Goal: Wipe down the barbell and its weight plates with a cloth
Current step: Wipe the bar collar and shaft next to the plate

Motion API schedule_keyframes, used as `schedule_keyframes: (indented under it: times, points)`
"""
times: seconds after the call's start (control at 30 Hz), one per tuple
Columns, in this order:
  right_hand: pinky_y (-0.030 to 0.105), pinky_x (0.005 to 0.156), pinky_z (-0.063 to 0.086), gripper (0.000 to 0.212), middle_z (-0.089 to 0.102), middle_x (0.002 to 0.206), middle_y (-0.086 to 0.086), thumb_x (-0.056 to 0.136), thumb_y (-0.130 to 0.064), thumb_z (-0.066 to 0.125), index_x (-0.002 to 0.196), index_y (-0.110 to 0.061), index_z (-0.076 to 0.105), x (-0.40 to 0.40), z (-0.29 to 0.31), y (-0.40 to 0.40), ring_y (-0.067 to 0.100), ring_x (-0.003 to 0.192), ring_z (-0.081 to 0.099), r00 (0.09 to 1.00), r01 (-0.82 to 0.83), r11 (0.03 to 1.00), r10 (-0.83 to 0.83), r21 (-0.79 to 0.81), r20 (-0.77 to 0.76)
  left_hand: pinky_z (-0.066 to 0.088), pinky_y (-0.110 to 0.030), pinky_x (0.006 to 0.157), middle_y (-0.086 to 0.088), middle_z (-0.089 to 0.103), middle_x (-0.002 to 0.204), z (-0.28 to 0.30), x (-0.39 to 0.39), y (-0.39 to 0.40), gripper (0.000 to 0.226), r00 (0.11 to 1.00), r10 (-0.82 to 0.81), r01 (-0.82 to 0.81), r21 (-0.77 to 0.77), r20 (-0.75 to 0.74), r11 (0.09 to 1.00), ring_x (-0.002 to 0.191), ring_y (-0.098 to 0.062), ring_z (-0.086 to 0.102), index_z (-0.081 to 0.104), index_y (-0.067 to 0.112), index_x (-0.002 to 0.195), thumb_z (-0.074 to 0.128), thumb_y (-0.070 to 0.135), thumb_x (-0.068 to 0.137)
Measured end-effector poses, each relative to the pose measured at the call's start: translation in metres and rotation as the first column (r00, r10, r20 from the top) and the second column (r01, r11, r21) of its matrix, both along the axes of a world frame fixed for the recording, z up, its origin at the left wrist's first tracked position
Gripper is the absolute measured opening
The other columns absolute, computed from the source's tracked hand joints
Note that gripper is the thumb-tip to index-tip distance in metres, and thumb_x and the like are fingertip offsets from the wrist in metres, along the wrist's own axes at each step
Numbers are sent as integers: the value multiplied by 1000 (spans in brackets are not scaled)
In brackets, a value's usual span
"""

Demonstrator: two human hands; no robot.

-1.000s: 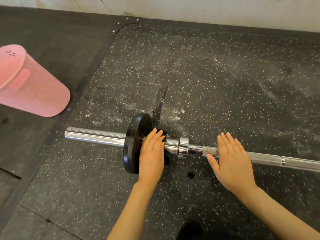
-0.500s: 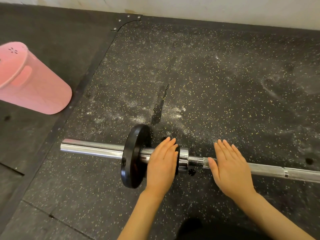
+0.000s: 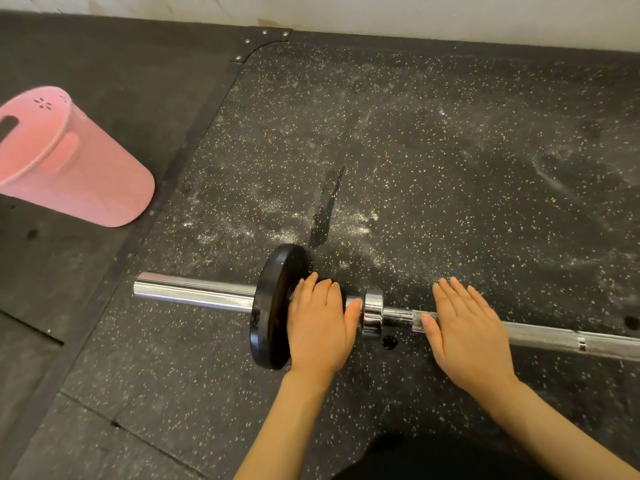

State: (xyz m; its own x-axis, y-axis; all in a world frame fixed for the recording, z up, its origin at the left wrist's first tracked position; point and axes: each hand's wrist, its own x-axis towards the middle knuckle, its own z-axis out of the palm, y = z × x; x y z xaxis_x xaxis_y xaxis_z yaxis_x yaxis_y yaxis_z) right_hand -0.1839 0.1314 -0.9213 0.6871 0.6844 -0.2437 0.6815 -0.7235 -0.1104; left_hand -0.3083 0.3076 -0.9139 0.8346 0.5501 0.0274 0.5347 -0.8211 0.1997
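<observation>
A speckled black rubber floor mat [image 3: 433, 140], dusted with white powder, fills the scene below a pale wall [image 3: 450, 15]. Across it lies a chrome barbell [image 3: 391, 311], running from a bare sleeve end on the left to the knurled shaft that leaves the picture on the right.

To the far left, on a darker stretch of flooring, a pink plastic bin [image 3: 69, 168] lies tipped on its side — its mouth faces away, so whether anything is inside cannot be told.

A single black weight plate [image 3: 272, 306] stands on edge on the barbell's sleeve, near the collar.

The left hand [image 3: 320, 329] lies flat over the sleeve just right of the plate, fingers straight and together, their tips against the plate's inner face, the thumb reaching toward the collar. The right hand [image 3: 465, 332] rests flat on the shaft just right of the collar — fingers extended and lightly spread, palm down, gripping nothing. Neither hand closes around the bar.
</observation>
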Motion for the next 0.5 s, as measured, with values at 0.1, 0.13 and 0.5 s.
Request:
schedule_keyframes:
  times: [0.1,0.13,0.5]
  points:
    - [41,112,29,78,58,134,16,99,-51,9,130,2,57,0,1,0,28,131,50,1000,-5,1000,5,0,-3,43,-43,103,-10,71,103,0,16,-18,59,998,-54,55,-38,21,998,112,-31,61,70,3,102,30,45,97]
    - [41,112,28,77,57,134,16,99,-51,10,131,1,57,0,1,0,28,131,49,1000,-9,1000,9,0,-5,44,-42,102,-9,71,102,0,17,-20,58,997,-75,77,-50,32,996,111,-30,62,70,3,102,31,45,97]
    - [40,116,26,83,52,140,13,97,-54,2,136,-1,53,-6,4,-3,26,136,43,1000,8,1000,-7,13,-16,52,-45,94,-9,72,105,-5,-13,13,33,993,-54,61,-72,104,996,110,-30,64,72,1,104,51,25,95]
